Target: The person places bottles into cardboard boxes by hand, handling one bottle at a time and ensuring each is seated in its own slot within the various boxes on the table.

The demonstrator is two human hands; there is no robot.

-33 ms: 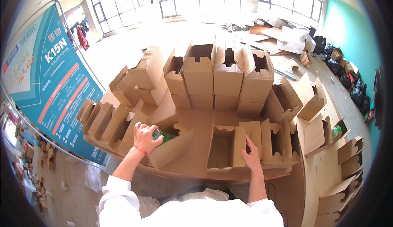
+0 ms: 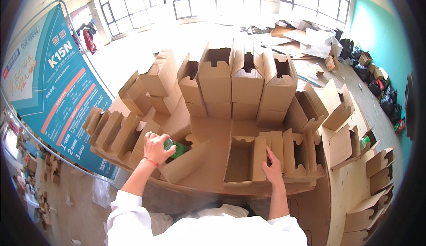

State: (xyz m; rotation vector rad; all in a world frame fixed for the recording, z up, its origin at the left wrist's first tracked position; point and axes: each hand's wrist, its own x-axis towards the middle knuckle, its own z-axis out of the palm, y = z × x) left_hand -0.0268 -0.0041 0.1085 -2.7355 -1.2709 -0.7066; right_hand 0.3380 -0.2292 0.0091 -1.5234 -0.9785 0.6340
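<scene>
At the left of the worktable my left hand (image 2: 155, 148) has its fingers closed round one end of a green bottle (image 2: 179, 149). The bottle lies tilted, its other end inside a slanting open cardboard box (image 2: 187, 164). My right hand (image 2: 272, 166) has its fingers stretched out and rests against the right side of another open cardboard box (image 2: 259, 161) near the front edge. The inside of that box looks bare brown. My right hand's thumb lies toward the box wall, and I see nothing held in it.
Several tall boxes (image 2: 247, 86) stand stacked along the table's back. More open boxes (image 2: 124, 135) line its left side. A wooden bench (image 2: 341, 192) at the right carries boxes and another green bottle (image 2: 364, 140). A teal banner (image 2: 66, 95) stands left; black bags (image 2: 388, 104) lie by the wall.
My left hand has shifted slightly left, and more of the green bottle shows beside it. The slanting box has moved a little. My right hand stays in place.
</scene>
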